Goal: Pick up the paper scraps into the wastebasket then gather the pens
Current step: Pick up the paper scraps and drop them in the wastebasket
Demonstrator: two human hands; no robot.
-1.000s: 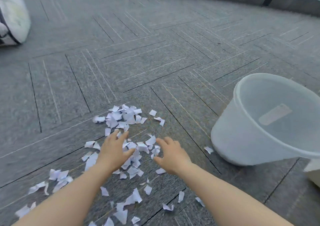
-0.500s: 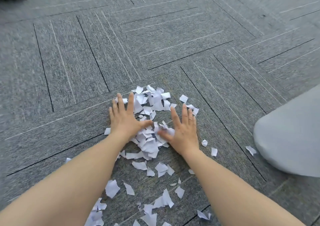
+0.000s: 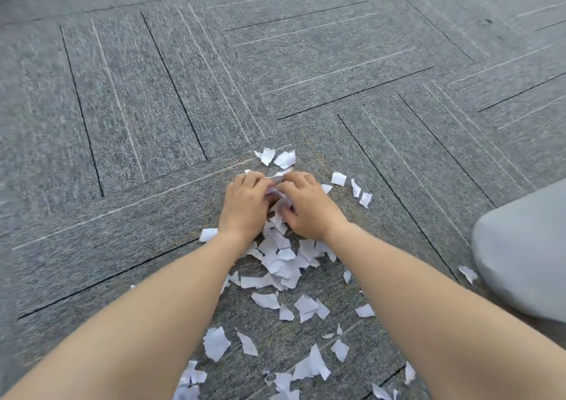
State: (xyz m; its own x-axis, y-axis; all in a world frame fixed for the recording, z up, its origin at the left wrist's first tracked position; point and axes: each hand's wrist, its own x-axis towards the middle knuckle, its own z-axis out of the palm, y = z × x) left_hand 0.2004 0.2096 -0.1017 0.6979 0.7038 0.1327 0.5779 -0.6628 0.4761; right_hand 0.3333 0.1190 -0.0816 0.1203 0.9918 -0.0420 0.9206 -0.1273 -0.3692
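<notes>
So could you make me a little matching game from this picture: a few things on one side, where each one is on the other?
Things:
1. left hand
2. right hand
3. wastebasket
4. two scraps

Places:
A. at the right edge, only partly in view
B. on the carpet just beyond the fingertips
C. cupped on the left side of the paper pile
D. cupped on the right side of the paper pile

Pairs: 1-C, 2-D, 3-A, 4-B
</notes>
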